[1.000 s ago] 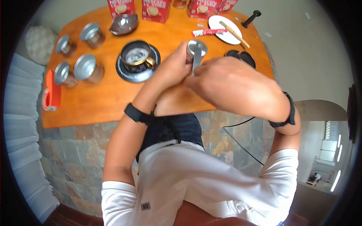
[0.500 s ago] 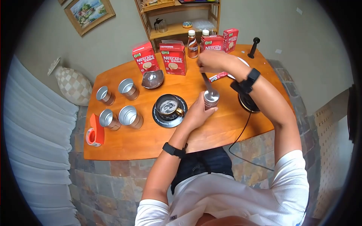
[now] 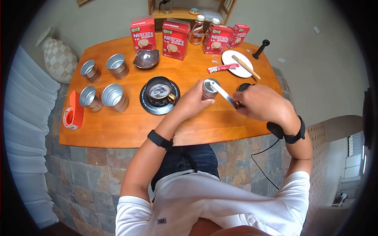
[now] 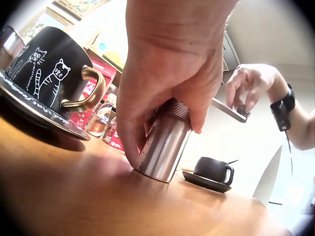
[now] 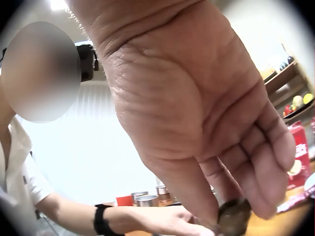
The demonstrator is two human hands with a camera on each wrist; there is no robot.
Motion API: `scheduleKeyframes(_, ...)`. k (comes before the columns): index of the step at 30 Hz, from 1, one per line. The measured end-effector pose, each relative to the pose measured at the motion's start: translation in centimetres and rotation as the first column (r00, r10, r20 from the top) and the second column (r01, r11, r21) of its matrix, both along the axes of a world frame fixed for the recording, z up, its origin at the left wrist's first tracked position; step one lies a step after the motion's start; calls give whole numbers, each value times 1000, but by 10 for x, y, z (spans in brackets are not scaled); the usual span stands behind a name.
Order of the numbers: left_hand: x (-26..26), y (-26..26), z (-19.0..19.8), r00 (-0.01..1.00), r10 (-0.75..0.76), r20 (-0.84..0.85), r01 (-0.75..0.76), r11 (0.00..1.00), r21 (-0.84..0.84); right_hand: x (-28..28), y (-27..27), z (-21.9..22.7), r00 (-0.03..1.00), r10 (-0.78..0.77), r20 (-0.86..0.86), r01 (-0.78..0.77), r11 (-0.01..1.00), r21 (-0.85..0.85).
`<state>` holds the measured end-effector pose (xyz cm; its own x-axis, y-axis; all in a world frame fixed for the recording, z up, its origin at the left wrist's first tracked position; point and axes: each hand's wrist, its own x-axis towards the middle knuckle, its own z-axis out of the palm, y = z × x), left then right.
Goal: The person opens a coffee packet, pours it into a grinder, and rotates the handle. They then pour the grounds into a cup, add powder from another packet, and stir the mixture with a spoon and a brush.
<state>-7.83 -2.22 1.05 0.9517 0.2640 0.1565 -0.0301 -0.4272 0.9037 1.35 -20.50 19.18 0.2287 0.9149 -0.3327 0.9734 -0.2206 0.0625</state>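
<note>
Bracing the metal cylinder (image 4: 163, 150), which stands on the bench (image 3: 212, 128) near the black cup (image 3: 157, 102), our left hand (image 3: 193, 103) has its fingers curled round the body, well short of open. Our right hand (image 3: 267, 105) pinches the knob (image 4: 241, 110) of the crank (image 3: 222, 92), its fingers nearly closed. We judge this to be the cranking step; turning calls for a firm left hold and a smooth, level sweep

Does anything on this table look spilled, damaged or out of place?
Nothing looks spilled or damaged. Slightly untidy: a red stick packet lies partly over the rim of the white plate, and the brush pokes out past it.
</note>
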Motion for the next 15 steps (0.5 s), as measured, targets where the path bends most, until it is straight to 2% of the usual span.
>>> scheduleKeyframes(2, 1, 0, 0, 1000, -3, -7, 3, 1000, -9, -14, 5, -4, 998, 47, -31, -47, 999, 3)
scheduleKeyframes(4, -1, -2, 5, 1000, 17, 1, -17, 999, 47, -24, 14, -11, 965, 258, -50, -259, 966, -22)
scheduleKeyframes(5, -3, -3, 9, 1000, 16, -5, -15, 999, 48, -29, 20, -15, 965, 257, -56, -258, 966, -19)
scheduleKeyframes(7, -4, -3, 13, 998, 39, -42, -41, 998, -52, -38, 36, -23, 882, 469, -48, -452, 870, 194)
scheduleKeyframes(8, 1, 7, -14, 978, -53, 201, 43, 998, 55, -42, 46, -24, 884, 464, -53, -446, 873, 198)
scheduleKeyframes(9, 0, 5, -16, 979, -58, 196, 48, 997, 56, -45, 59, -25, 878, 477, -39, -460, 864, 202)
scheduleKeyframes(11, -6, 0, -19, 936, -106, 335, 69, 990, 120, -48, 84, -26, 874, 486, -31, -469, 857, 211)
scheduleKeyframes(13, -10, -4, -5, 909, -137, 394, 81, 985, 155, -46, 111, -25, 902, 430, -27, -422, 895, 145)
scheduleKeyframes(14, -8, -5, 6, 989, -76, 127, 54, 984, 170, -40, 123, -26, 904, 427, -30, -418, 896, 149)
scheduleKeyframes(15, -6, -5, 17, 989, -2, -146, 31, 980, 194, -32, 135, -28, 905, 423, -46, -408, 893, 190)
